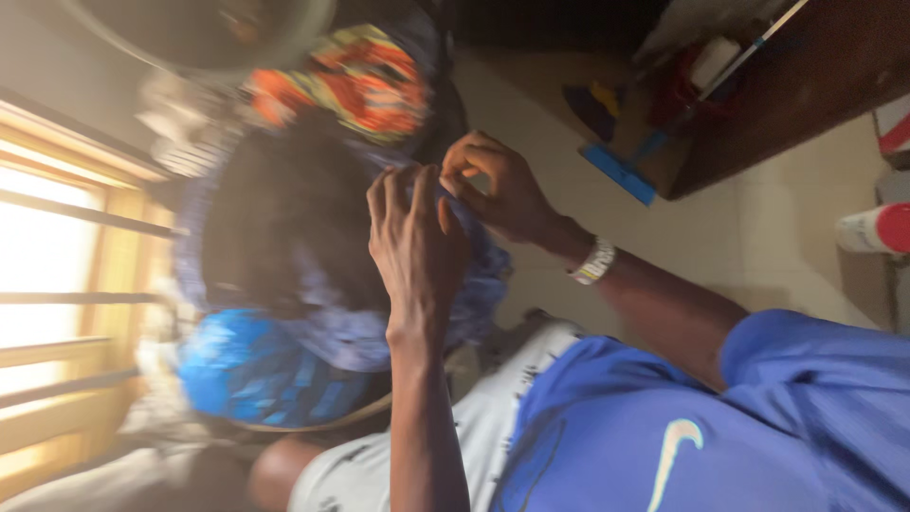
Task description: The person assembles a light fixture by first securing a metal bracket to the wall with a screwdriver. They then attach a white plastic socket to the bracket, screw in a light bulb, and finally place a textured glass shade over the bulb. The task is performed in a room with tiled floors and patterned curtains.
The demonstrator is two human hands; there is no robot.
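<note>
Far left of the blue patterned cloth (341,327), a sunlit slatted window (57,275) closes off that side. A bright blue bundle (251,374) lies just below the cloth, and a dark blurred mass (284,213) sits in its middle. Above the cloth lie an orange and yellow printed fabric (365,81) and, higher still, the rim of a round basin (204,33).

The left hand (417,237) rises at the cloth's right edge, fingers bent and loosely spread, touching the fabric; blur hides whether it grips. Just right of it, the right hand (498,185), with a pale wristband (595,261), pinches its fingertips together on a fold of the same cloth. The two hands are close but not touching.

Right of the cloth, pale floor (758,237) lies open. Beyond it lean a blue-headed mop (621,171) and a dark wooden cabinet (806,85), with a red-and-white bottle (872,229) at the far right edge. A blue shirt (682,436) fills the lower right.
</note>
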